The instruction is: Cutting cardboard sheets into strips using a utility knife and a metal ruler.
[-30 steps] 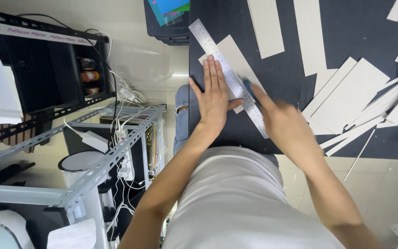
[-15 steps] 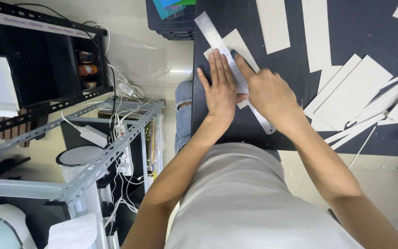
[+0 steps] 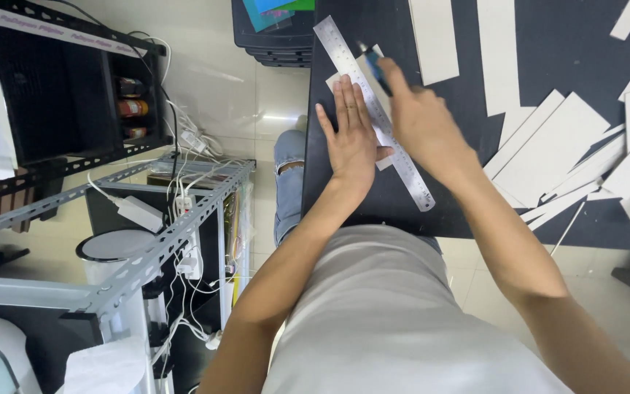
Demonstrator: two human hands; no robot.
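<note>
Left hand (image 3: 351,138) is spread flat, fingers together, pressing the steel ruler (image 3: 373,109) down onto a pale card strip (image 3: 382,138) on the dark mat (image 3: 344,197). The ruler runs diagonally across the mat, far end up near the stack of black trays (image 3: 271,36). Right hand (image 3: 424,128) is closed around a blue-handled knife (image 3: 375,67), with the tip at the ruler's right edge near the far end of the card. It's a bit blurred, so I can't tell if the blade is actually touching.

For a clean cut I'd say keep the flat hand's weight right over the ruler, fingertips back from the cutting edge, and hold the blade snug against the steel the whole way. Light pressure beats forcing it, since that thin strip looks like it could skid. More cut card pieces (image 3: 548,146) lie scattered to the right, well apart from the hands.
</note>
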